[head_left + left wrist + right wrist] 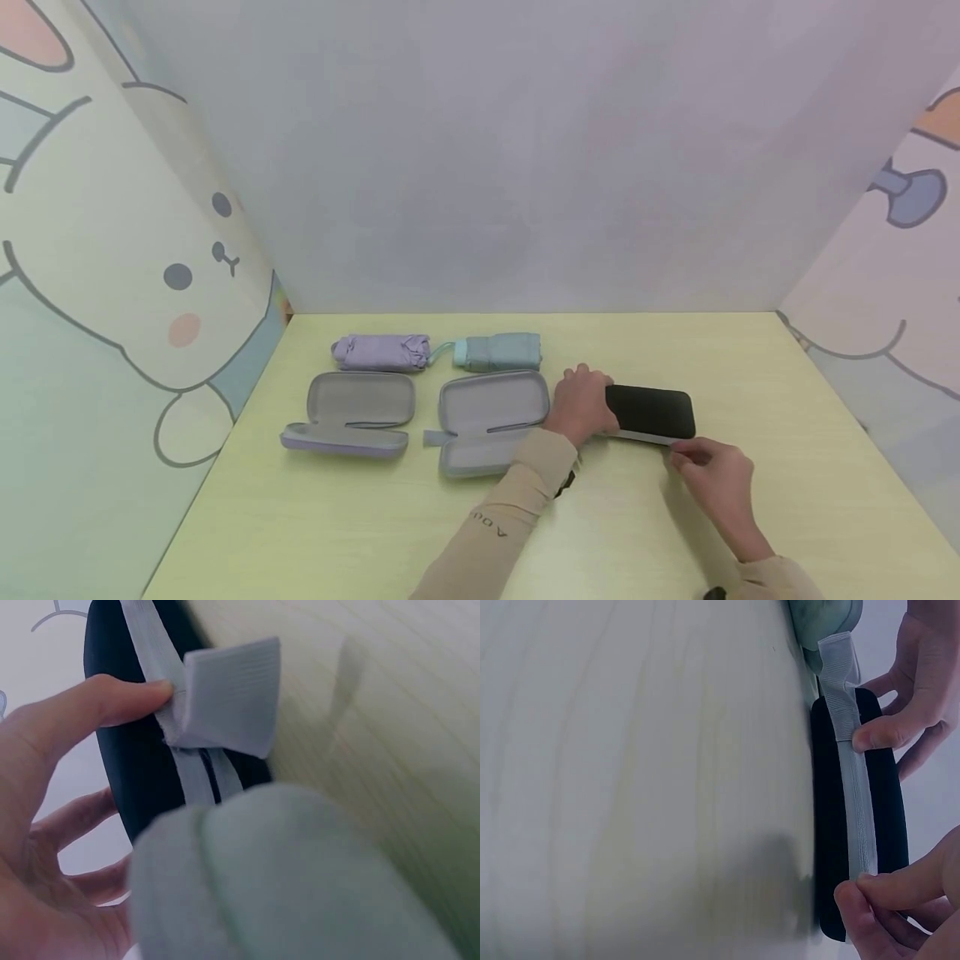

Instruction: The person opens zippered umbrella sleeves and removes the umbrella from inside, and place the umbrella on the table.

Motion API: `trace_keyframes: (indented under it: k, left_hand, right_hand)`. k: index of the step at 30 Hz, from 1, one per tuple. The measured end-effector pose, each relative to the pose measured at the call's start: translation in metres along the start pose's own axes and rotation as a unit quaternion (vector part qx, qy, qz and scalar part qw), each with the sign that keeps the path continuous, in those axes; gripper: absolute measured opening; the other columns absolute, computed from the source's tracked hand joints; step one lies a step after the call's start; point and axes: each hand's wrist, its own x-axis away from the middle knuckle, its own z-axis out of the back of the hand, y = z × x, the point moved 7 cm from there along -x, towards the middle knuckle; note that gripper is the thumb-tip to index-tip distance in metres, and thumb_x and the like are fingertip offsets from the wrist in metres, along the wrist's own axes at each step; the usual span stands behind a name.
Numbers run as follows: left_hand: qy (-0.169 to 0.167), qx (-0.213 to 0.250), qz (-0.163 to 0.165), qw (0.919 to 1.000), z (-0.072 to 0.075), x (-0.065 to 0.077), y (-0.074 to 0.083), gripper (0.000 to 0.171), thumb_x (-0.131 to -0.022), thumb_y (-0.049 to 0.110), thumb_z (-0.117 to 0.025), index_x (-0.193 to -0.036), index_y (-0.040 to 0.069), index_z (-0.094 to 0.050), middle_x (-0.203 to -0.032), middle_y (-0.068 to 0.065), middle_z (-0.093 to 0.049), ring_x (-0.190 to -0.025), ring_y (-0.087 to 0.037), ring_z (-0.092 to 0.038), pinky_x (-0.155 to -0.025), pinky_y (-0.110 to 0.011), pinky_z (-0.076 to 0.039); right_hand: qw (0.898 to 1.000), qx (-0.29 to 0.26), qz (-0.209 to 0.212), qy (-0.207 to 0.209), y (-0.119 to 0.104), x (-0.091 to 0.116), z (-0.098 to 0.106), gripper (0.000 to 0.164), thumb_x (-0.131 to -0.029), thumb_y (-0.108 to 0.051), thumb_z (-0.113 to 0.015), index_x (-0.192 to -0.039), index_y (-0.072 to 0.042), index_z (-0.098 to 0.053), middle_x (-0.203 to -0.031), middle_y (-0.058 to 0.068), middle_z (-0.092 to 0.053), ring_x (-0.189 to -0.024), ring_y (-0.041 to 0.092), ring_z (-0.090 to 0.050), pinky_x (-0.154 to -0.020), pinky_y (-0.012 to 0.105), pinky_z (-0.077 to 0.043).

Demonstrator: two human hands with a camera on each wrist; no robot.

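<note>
A black zip case with a grey zipper band lies at the right of the table. My left hand holds its left end, the thumb pressing the band beside a pale grey fabric tab. In the right wrist view the grey zipper runs along the case's near side and looks closed between the hands. My right hand pinches at the zipper near the right end, thumb against forefinger. Those fingertips hide whatever small part, such as a zip pull, lies between them.
Left of the black case lies an open grey-lined case with a fabric tab. Further left is an open purple case. Behind them lie a folded purple umbrella and a folded teal umbrella. A wall rises behind the table.
</note>
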Motion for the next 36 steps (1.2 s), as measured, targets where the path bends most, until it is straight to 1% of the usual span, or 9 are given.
trace_keyframes:
  k: [6,13,22,31,36]
  left_hand:
    - [0.001,0.006,0.002,1.0,0.0,0.002,-0.001,0.059,-0.062,0.033,-0.083,-0.119,0.027,-0.067,-0.105,0.0,-0.059,-0.084,-0.016,-0.048,-0.058,-0.025,-0.041]
    - [0.009,0.008,-0.002,0.9999,-0.002,0.004,0.001,0.061,-0.061,0.039,-0.085,-0.118,0.026,-0.067,-0.104,-0.001,-0.059,-0.084,-0.016,-0.049,-0.057,-0.025,-0.041]
    - [0.009,0.004,0.0,1.0,-0.001,0.006,0.001,0.062,-0.06,0.04,-0.086,-0.118,0.027,-0.067,-0.104,-0.001,-0.059,-0.085,-0.016,-0.049,-0.057,-0.024,-0.041]
    - [0.017,-0.001,0.003,0.9999,0.0,0.006,0.001,0.063,-0.059,0.043,-0.087,-0.117,0.028,-0.068,-0.102,0.0,-0.06,-0.087,-0.016,-0.05,-0.059,-0.025,-0.043]
    - [0.011,-0.002,0.01,0.9999,0.001,0.006,0.001,0.065,-0.058,0.042,-0.088,-0.118,0.029,-0.067,-0.101,0.001,-0.06,-0.088,-0.015,-0.05,-0.06,-0.025,-0.044]
  right_hand:
    - [1.0,-0.014,-0.007,-0.008,-0.001,-0.001,-0.005,0.01,-0.072,0.004,-0.069,-0.079,-0.001,-0.073,-0.072,0.011,-0.07,-0.057,0.002,-0.058,-0.051,0.018,-0.041]
    - [1.0,-0.017,0.003,-0.017,-0.006,-0.001,-0.011,0.01,-0.071,0.004,-0.07,-0.078,-0.001,-0.073,-0.07,0.009,-0.069,-0.057,0.003,-0.058,-0.052,0.018,-0.04]
    - [1.0,-0.021,0.006,-0.019,-0.01,-0.001,-0.014,0.009,-0.07,0.004,-0.071,-0.077,-0.002,-0.073,-0.07,0.01,-0.069,-0.056,0.002,-0.057,-0.051,0.018,-0.039]
    - [0.999,-0.035,0.033,-0.015,-0.023,-0.002,-0.022,0.009,-0.069,0.006,-0.071,-0.076,0.0,-0.073,-0.068,0.008,-0.069,-0.057,0.003,-0.058,-0.051,0.017,-0.041]
    - [0.998,-0.042,0.046,-0.017,-0.031,0.0,-0.026,0.009,-0.069,0.007,-0.071,-0.076,0.0,-0.073,-0.069,0.01,-0.069,-0.059,0.008,-0.061,-0.051,0.017,-0.043]
